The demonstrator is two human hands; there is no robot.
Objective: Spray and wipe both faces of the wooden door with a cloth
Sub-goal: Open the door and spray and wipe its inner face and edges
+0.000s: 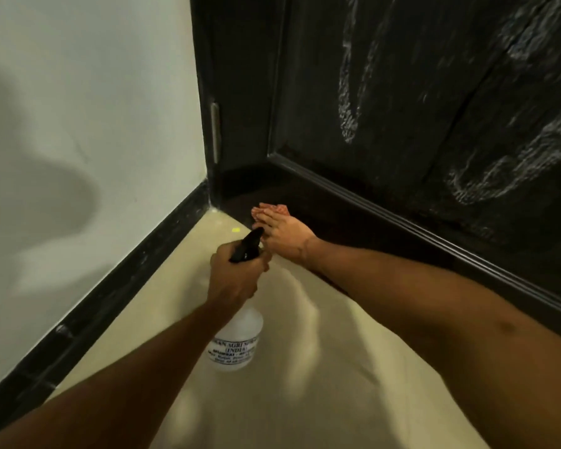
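Note:
The dark wooden door (434, 92) fills the upper right, and whitish wet streaks run down its panel. My left hand (237, 280) grips the black trigger head of a clear spray bottle (237, 338), whose nozzle points toward the door's bottom corner. My right hand (285, 241) reaches to the door's bottom rail. Its fingers lie fairly straight and press a small reddish cloth (277, 209) against the wood. Most of the cloth is hidden under the fingers.
A white wall (78, 92) stands on the left with a black skirting (110, 286) along its foot. It meets the door frame at a metal hinge (214, 131). Cream floor (305, 367) spreads below both arms.

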